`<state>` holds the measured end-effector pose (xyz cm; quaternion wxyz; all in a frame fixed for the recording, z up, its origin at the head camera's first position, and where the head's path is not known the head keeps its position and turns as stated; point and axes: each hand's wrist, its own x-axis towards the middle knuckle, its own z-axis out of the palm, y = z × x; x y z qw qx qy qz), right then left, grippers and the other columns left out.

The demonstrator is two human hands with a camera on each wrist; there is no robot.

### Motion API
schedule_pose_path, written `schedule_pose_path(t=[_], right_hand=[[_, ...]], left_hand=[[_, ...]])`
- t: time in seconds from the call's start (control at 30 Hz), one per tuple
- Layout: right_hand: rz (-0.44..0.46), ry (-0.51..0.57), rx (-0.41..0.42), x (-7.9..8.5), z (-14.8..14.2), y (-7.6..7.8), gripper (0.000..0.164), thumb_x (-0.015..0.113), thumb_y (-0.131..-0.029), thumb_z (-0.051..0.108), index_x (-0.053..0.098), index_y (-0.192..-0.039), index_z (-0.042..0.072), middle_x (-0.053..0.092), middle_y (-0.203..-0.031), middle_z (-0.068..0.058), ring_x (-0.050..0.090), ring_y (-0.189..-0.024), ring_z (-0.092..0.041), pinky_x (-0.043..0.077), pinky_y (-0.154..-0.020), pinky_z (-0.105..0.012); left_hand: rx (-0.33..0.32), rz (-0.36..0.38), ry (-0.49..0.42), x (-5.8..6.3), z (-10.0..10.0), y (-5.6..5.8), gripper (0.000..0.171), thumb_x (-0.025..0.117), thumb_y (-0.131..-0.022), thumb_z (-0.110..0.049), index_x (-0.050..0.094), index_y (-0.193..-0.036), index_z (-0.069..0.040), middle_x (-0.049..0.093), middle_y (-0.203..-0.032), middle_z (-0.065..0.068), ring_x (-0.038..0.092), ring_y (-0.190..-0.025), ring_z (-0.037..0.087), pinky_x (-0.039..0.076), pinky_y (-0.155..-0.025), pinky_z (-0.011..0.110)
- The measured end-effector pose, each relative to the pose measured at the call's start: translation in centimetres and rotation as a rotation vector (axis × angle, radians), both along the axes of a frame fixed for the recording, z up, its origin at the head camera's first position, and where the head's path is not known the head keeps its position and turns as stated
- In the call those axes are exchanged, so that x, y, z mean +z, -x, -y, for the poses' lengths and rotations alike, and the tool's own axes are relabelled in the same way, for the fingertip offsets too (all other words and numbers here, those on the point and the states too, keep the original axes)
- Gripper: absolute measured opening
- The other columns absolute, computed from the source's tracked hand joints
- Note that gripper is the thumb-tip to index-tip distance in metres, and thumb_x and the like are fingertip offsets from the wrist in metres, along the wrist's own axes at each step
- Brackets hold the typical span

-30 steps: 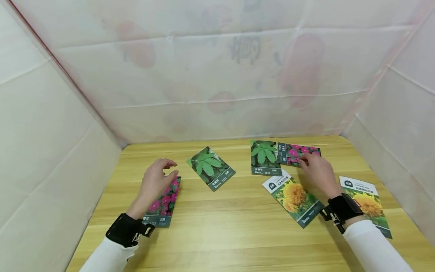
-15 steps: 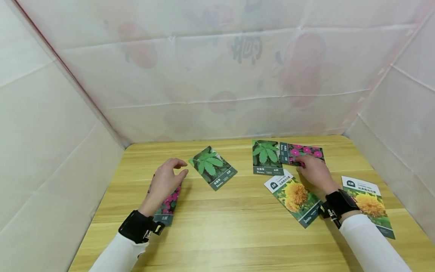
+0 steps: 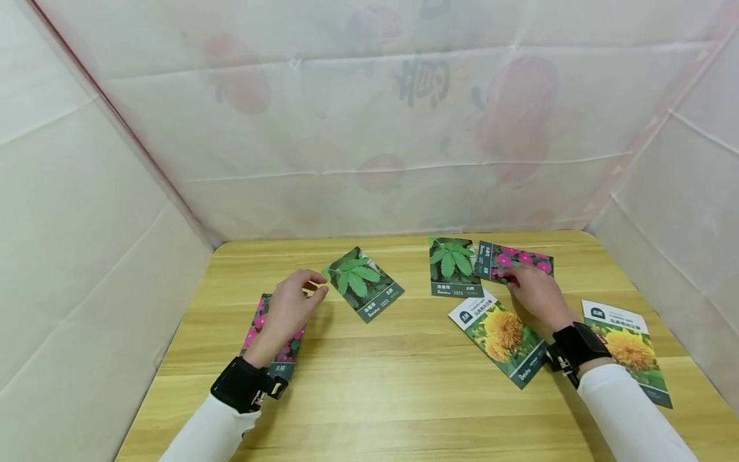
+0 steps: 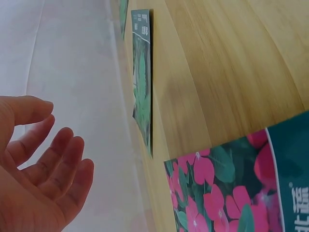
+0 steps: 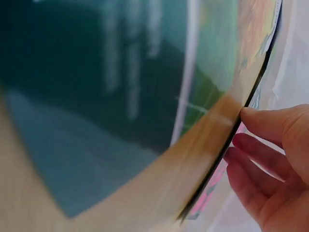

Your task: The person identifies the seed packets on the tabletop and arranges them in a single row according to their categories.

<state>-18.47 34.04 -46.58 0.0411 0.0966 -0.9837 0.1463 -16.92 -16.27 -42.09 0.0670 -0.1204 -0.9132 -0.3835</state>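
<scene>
In the head view my right hand reaches to a pink-flower seed packet at the back right, fingertips at its near edge. The right wrist view shows a gap between the thumb and fingers of that hand, with a pink strip of packet behind them. My left hand holds nothing, its fingers loosely bent. Under it lies another pink-flower packet, partly covered by the hand and wrist. Just beyond the left fingertips is a green-leaf packet; the left wrist view shows that hand apart from both packets.
A second green-leaf packet adjoins the right pink one. Below it a yellow-flower packet lies aslant, and another yellow-flower packet lies beyond the right wrist. White sheeting walls the wooden table at back and sides.
My left hand has moved right and slightly up, from over the left pink packet towards the green-leaf packet. The right pink packet has turned slightly clockwise under my right fingers.
</scene>
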Motion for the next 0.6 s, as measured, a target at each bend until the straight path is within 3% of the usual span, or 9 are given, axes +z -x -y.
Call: schedule_pose_path(t=[0.23,0.4,0.5,0.6], right_hand=[[-0.103,-0.161,0.105,-0.1,0.1,-0.3,0.013,0.06,-0.1,0.001,0.071,-0.104,-0.004,0.066,-0.081,-0.013,0.066,-0.069,-0.033,0.056,-0.059,-0.049],[-0.182,-0.214,0.096,0.1,0.3,-0.7,0.012,0.058,-0.094,-0.002,0.067,-0.1,-0.007,0.062,-0.074,-0.013,0.061,-0.058,-0.029,0.053,-0.046,-0.045],[-0.228,-0.205,0.038,0.7,0.6,-1.1,0.009,0.057,-0.089,-0.002,0.062,-0.095,-0.007,0.06,-0.075,-0.016,0.06,-0.059,-0.034,0.052,-0.048,-0.05],[-0.249,-0.186,-0.015,1.5,0.9,-1.5,0.022,0.06,-0.083,-0.002,0.061,-0.103,-0.011,0.063,-0.087,-0.025,0.063,-0.071,-0.042,0.054,-0.058,-0.058]], left_hand=[[-0.005,-0.008,-0.011,-0.1,-0.3,-0.1,0.017,0.071,-0.099,-0.014,0.073,-0.113,-0.006,0.07,-0.113,0.012,0.069,-0.098,0.029,0.059,-0.081,0.045],[-0.009,-0.007,-0.015,0.0,-0.5,-0.1,0.015,0.069,-0.1,-0.012,0.073,-0.113,-0.005,0.07,-0.113,0.012,0.068,-0.097,0.028,0.059,-0.081,0.045],[-0.005,-0.001,-0.017,0.0,-0.6,-0.1,0.015,0.067,-0.1,-0.009,0.073,-0.113,-0.004,0.07,-0.114,0.012,0.068,-0.098,0.029,0.059,-0.083,0.046],[-0.003,-0.004,-0.015,0.0,-0.6,0.0,0.014,0.067,-0.1,-0.006,0.073,-0.113,-0.005,0.07,-0.114,0.013,0.068,-0.099,0.03,0.059,-0.083,0.047]])
